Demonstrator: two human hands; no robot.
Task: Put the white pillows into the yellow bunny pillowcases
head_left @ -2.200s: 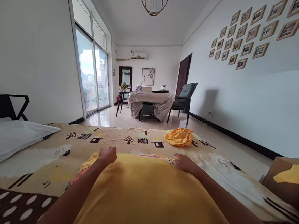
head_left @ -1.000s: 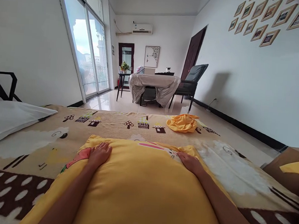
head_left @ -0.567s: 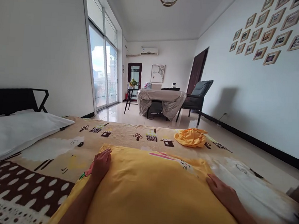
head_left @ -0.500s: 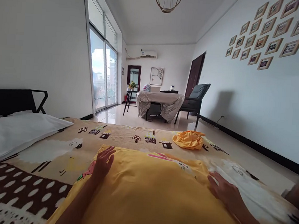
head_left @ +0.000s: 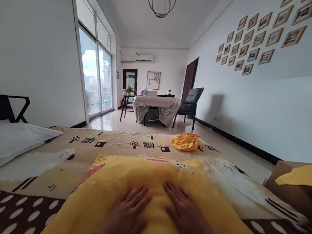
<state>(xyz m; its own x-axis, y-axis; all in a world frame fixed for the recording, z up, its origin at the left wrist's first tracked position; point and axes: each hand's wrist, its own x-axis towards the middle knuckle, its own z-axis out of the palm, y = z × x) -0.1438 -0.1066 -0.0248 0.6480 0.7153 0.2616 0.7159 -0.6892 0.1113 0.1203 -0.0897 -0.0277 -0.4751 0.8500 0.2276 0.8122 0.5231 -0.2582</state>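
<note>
Left hand (head_left: 130,213) and right hand (head_left: 188,215) flat, fingers a bit apart, gripping nothing; moved in from the sides to the middle of the yellow pillow (head_left: 131,170), maybe patting it smooth | pillow on bed (head_left: 121,148) | orange cloth (head_left: 185,142) bunched by bed's far edge | black chair (head_left: 194,97), big glass doors (head_left: 90,76) behind

Dark armchair (head_left: 194,96) beside a draped table (head_left: 157,102), potted plant (head_left: 128,89) nearby.

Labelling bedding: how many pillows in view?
2: the yellow pillow beneath the left hand and right hand, and the white pillow at the picture's left edge. Others may be hidden underneath.
</note>
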